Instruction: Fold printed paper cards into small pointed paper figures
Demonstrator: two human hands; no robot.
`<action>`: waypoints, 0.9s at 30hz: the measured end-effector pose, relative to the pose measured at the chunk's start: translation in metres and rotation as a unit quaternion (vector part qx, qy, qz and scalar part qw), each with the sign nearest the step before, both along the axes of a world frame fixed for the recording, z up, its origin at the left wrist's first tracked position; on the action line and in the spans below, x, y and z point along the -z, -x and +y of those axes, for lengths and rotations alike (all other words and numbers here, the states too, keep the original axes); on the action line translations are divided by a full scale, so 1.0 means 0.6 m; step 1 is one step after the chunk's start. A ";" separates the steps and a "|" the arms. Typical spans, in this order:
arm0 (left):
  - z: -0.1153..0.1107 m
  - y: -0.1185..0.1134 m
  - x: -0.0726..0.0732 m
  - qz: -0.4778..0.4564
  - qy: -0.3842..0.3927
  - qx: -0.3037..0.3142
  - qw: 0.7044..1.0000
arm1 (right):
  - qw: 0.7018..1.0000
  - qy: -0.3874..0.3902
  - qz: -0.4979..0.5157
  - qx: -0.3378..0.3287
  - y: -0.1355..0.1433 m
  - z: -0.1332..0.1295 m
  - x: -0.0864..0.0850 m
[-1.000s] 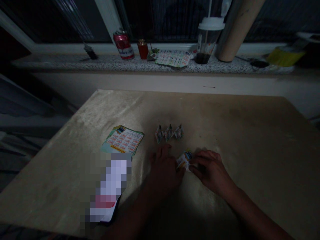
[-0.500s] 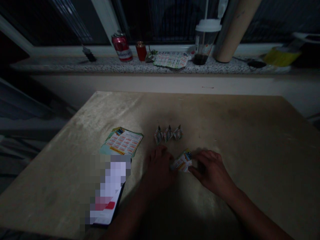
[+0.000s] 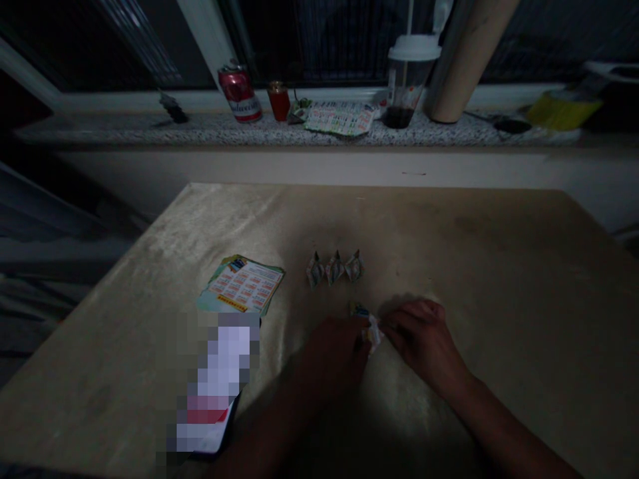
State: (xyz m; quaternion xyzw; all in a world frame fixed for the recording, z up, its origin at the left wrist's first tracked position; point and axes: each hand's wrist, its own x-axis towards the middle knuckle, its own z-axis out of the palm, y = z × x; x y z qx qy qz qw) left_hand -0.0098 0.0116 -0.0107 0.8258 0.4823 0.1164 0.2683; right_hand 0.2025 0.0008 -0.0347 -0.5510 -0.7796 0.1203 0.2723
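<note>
A small printed paper (image 3: pixel 373 334), partly folded, is held between both hands just above the table. My left hand (image 3: pixel 337 356) grips its left side with the fingers closed, hiding much of it. From the right, my right hand (image 3: pixel 417 332) pinches the other edge between thumb and fingertips. Beyond the hands, three small folded paper pieces (image 3: pixel 335 269) stand in a row, each with a pointed tip upward. A stack of printed paper sheets (image 3: pixel 244 283) lies left of them.
A phone (image 3: pixel 214 392) with a blurred screen lies left of my left arm on the table (image 3: pixel 474 246). On the windowsill (image 3: pixel 210 133) stand a red can (image 3: pixel 240 94), a red jar (image 3: pixel 279 103), a lidded cup (image 3: pixel 405 83) and a cardboard tube (image 3: pixel 469 63). A printed sheet (image 3: pixel 339 118) lies there too.
My left hand has moved right, closer to the right hand, and closed on the paper. The paper has turned and now looks more folded and less visible.
</note>
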 end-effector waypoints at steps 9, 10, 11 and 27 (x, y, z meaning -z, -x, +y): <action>-0.006 -0.015 -0.003 0.009 -0.020 0.075 0.997 | 1.000 -0.007 -0.003 -0.011 0.012 -0.001 0.000; -0.008 -0.019 -0.003 0.012 -0.024 0.075 0.997 | 1.000 -0.010 -0.002 -0.013 0.012 -0.001 0.000; -0.010 -0.022 -0.003 0.014 -0.028 0.075 0.997 | 1.000 -0.013 -0.002 -0.015 0.013 -0.002 0.000; 0.006 0.020 -0.022 0.037 -0.062 0.094 0.993 | 0.999 0.000 -0.042 -0.030 0.023 -0.029 -0.029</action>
